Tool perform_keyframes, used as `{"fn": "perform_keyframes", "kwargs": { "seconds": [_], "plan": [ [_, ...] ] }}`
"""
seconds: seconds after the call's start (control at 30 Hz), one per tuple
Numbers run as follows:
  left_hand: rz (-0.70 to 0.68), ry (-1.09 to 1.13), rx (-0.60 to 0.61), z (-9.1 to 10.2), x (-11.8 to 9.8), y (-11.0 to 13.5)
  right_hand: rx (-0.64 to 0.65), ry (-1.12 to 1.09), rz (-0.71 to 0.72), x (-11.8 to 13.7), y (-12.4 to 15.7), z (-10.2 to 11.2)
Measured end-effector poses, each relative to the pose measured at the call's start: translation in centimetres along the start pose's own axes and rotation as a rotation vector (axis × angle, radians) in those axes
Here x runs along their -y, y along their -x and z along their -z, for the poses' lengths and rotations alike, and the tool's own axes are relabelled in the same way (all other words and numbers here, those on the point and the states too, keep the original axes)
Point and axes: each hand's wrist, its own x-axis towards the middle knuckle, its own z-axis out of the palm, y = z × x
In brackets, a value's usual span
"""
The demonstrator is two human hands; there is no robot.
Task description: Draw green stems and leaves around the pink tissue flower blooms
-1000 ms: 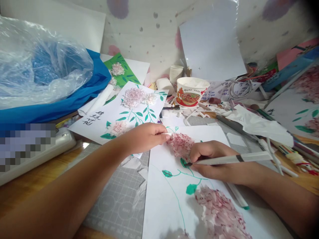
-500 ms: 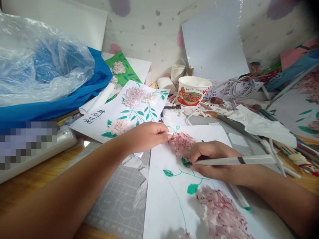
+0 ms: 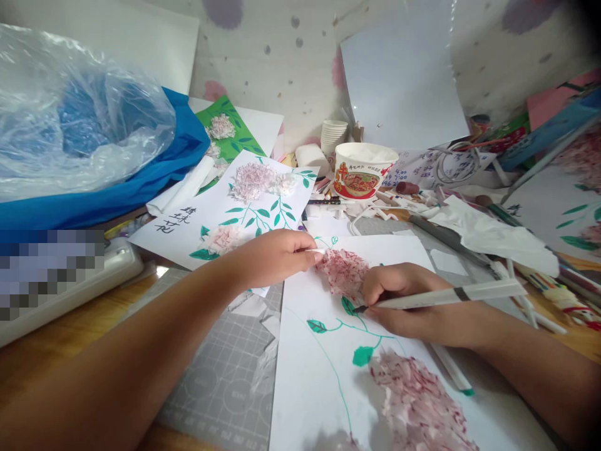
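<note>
My right hand (image 3: 408,300) grips a white marker (image 3: 422,297) with a dark tip and a black band. Its tip is by the lower right edge of a green leaf (image 3: 348,305) drawn on a white sheet (image 3: 300,388). Dark veins show on this leaf and on the one left of it; a lower leaf (image 3: 362,356) is plain green. My left hand (image 3: 282,254) pinches a small white thing (image 3: 319,251), its kind unclear, beside a red-and-white crumpled paper flower (image 3: 345,272). A larger paper flower (image 3: 417,401) lies at the sheet's bottom. Beneath my right wrist rests a green-ended marker (image 3: 453,369).
A finished-looking flower picture (image 3: 181,241) lies at the left on a grey cutting mat (image 3: 220,369). Behind stand a paper noodle bowl (image 3: 364,169) and stacked paper cups (image 3: 333,134). A blue bag (image 3: 188,138) is left; pens and crumpled tissue (image 3: 498,232) clutter the right.
The marker's tip has shifted from the leaf's middle to its lower right edge, and the barrel's rear has risen slightly. My left hand stays almost still.
</note>
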Motion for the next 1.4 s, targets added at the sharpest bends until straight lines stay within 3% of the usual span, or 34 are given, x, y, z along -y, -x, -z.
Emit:
{"fn": "perform_keyframes", "kwargs": {
  "seconds": [0.8, 1.0, 1.23, 1.4],
  "plan": [
    [0.003, 0.016, 0.01, 0.0, 0.2, 0.0, 0.027, 0.038, 0.079, 0.1, -0.2, 0.2],
    [-0.003, -0.012, 0.016, 0.1, 0.2, 0.1, -0.125, -0.08, 0.001, -0.1, 0.4, 0.0],
    [0.021, 0.012, 0.023, 0.2, 0.3, 0.1, -0.041, 0.065, 0.15, 0.2, 0.6, 0.5],
    [0.007, 0.008, 0.012, 0.2, 0.1, 0.2, -0.223, -0.3, 0.175, -0.1, 1.2, 0.2]
  ]
}}
